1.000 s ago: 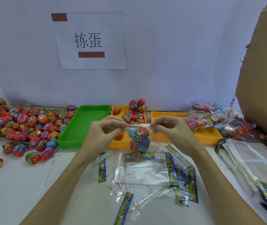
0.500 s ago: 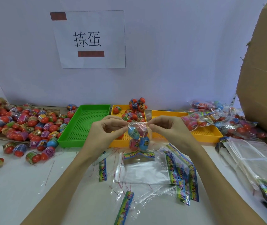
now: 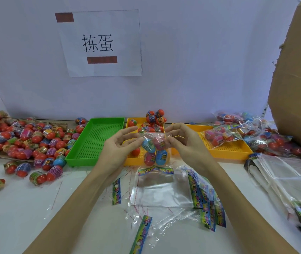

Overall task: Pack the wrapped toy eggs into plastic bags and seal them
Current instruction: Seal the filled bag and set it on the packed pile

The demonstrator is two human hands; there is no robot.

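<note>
A white table point(image 3: 18, 217) carries a cardboard box point(image 3: 298, 88) at the right and a big heap of loose wrapped eggs point(image 3: 27, 140) at the left. A green tray point(image 3: 98, 140) and two yellow trays point(image 3: 226, 151) stand at the back. Empty bags point(image 3: 160, 191) lie near the forearms. Both hands hold one filled bag point(image 3: 154, 147) up over the middle tray: the left hand point(image 3: 116, 145) pinches its top left edge with the other fingers loosely spread, the right hand point(image 3: 184, 142) pinches its top right corner

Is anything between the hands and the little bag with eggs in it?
Nothing visible. The left hand and right hand both touch the top of the clear plastic bag of toy eggs, held above the table.
</note>
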